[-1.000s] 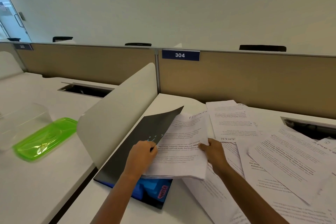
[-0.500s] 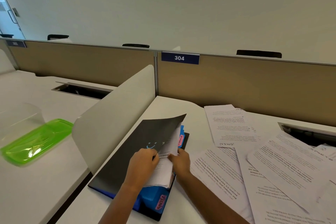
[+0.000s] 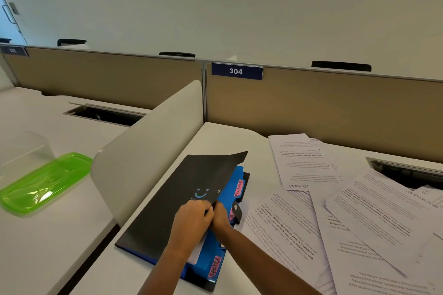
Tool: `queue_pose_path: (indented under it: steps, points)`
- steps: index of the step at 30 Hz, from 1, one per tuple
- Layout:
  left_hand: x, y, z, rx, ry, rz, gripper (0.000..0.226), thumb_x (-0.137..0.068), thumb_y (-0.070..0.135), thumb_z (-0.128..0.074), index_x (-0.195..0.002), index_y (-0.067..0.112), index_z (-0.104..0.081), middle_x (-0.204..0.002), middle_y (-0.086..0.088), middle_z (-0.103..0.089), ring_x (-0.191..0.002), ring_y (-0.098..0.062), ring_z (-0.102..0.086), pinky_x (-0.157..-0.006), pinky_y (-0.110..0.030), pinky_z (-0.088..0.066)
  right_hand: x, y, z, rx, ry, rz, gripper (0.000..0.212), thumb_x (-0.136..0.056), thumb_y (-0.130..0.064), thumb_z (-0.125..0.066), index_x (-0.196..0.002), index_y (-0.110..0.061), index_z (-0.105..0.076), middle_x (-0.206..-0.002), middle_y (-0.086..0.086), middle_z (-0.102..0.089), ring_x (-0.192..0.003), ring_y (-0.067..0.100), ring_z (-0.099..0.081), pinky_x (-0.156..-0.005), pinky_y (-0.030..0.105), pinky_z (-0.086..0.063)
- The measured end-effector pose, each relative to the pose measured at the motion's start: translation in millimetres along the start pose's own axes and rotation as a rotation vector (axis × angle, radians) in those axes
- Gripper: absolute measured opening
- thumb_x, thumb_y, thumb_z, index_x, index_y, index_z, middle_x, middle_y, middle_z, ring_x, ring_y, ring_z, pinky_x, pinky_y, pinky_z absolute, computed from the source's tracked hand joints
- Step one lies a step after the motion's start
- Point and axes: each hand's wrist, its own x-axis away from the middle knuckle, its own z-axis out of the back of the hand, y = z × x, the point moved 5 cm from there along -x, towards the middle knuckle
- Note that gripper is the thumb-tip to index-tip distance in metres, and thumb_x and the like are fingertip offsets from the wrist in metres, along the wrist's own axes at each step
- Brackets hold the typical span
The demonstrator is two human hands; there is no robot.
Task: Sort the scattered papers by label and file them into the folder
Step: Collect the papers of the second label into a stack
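My left hand [image 3: 193, 219] pinches the black plastic folder cover [image 3: 189, 195]; right hand [image 3: 221, 218], beside those fingers, tucked beneath — grip unclear.

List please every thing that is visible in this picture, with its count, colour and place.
folder: one, black cover, blue dividers with pink tabs, desk centre, cover lifted.
loose papers: several, white, printed, spread right of the folder.
desk: one, white.
side divider: one, white, left of the folder.
lid: one, green, neighbouring desk, left.
clear container: one, behind the lid.
partition: tan, behind the desks.
sign 304: one, blue, on the partition.
left hand: holds the cover.
right hand: under the cover, fingers hidden.
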Motion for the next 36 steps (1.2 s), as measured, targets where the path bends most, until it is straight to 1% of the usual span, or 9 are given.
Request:
queue_pose_path:
  steps: [8, 14, 17, 22, 25, 27, 29, 32, 36]
  points:
    - [6, 3, -22, -0.006, 0.017, 0.01, 0.026, -0.096, 0.034, -0.04, -0.099, 0.018, -0.06, -0.094, 0.004, -0.064, -0.083, -0.005, -0.059, -0.069, -0.01, -0.041, 14, 11, 38, 0.286, 0.062, 0.175, 0.034, -0.095, -0.018, -0.044, -0.129, -0.013, -0.045, -0.129, 0.006, -0.053, -0.117, 0.017, -0.053, -0.091, 0.02, -0.042]
    - [13, 6, -48, -0.12, -0.019, 0.061, 0.026, -0.094, 0.038, -0.041, -0.099, 0.018, -0.057, -0.087, 0.004, -0.05, -0.074, -0.004, -0.044, -0.051, -0.011, -0.025, 41, 46, 87, 0.499, 0.169, 0.331, 0.029, -0.096, -0.014, -0.038, -0.114, -0.014, -0.061, -0.121, 0.0, -0.059, -0.11, 0.009, -0.053, -0.087, 0.007, -0.032]
    - [19, 7, -57, -0.152, -0.079, 0.036, 0.025, -0.074, 0.034, -0.072, -0.066, 0.012, -0.062, -0.064, -0.002, -0.052, -0.053, -0.011, -0.045, -0.044, -0.013, -0.013, 57, 60, 111, 0.668, 0.234, 0.378, 0.032, -0.094, -0.016, -0.035, -0.109, -0.015, -0.063, -0.115, -0.004, -0.061, -0.106, 0.009, -0.057, -0.087, 0.007, -0.034]
    - [19, 6, -79, -0.269, -0.042, 0.022, 0.032, -0.04, 0.02, -0.089, -0.058, 0.009, -0.064, -0.057, -0.011, -0.058, -0.039, -0.022, -0.053, -0.034, -0.02, -0.036, 67, 97, 145, 0.824, 0.317, 0.433, 0.031, -0.08, -0.024, -0.039, -0.084, -0.019, -0.07, -0.088, 0.0, -0.071, -0.077, 0.014, -0.069, -0.067, 0.021, -0.056]
    - [25, 14, -93, -0.245, -0.13, 0.081, 0.059, -0.051, 0.019, -0.086, -0.104, 0.002, -0.065, -0.09, -0.018, -0.066, -0.077, -0.03, -0.067, -0.061, -0.037, -0.056, 73, 113, 155, 0.899, 0.314, 0.419, 0.039, -0.093, -0.029, -0.029, -0.101, -0.018, -0.065, -0.104, 0.005, -0.07, -0.094, 0.02, -0.068, -0.079, 0.03, -0.055]
    - [33, 25, -104, -0.199, -0.124, 0.08, 0.069, -0.043, 0.014, -0.088, -0.105, -0.004, -0.065, -0.094, -0.025, -0.067, -0.083, -0.038, -0.067, -0.067, -0.047, -0.056, 75, 116, 158, 0.934, 0.292, 0.425, 0.055, -0.099, -0.033, -0.012, -0.106, -0.019, -0.064, -0.109, 0.005, -0.069, -0.099, 0.02, -0.067, -0.083, 0.03, -0.053]
    - [43, 42, -113, -0.148, -0.15, 0.073, 0.068, -0.052, 0.016, -0.085, -0.112, -0.004, -0.061, -0.108, -0.032, -0.062, -0.099, -0.043, -0.062, -0.08, -0.053, -0.051, 78, 115, 160, 0.956, 0.276, 0.415, 0.063, -0.098, -0.035, -0.004, -0.107, -0.019, -0.064, -0.11, 0.004, -0.069, -0.101, 0.02, -0.067, -0.084, 0.029, -0.052]
    - [57, 61, -123, -0.064, -0.216, 0.142, 0.07, -0.091, 0.041, -0.046, -0.145, 0.007, -0.016, -0.151, -0.022, -0.016, -0.141, -0.034, -0.016, -0.114, -0.042, -0.016, 82, 113, 160, 0.968, 0.188, 0.391, 0.073, -0.095, -0.043, 0.003, -0.116, -0.014, -0.061, -0.123, 0.009, -0.061, -0.113, 0.025, -0.06, -0.093, 0.034, -0.048]
    - [61, 71, -126, 0.123, -0.179, 0.205, 0.073, -0.092, 0.045, -0.041, -0.147, 0.015, -0.004, -0.155, -0.013, -0.006, -0.143, -0.028, -0.008, -0.115, -0.038, -0.014, 94, 116, 174, 0.945, 0.2, 0.443, 0.052, -0.088, -0.036, -0.02, -0.118, -0.014, -0.056, -0.128, 0.01, -0.056, -0.117, 0.026, -0.054, -0.097, 0.036, -0.045]
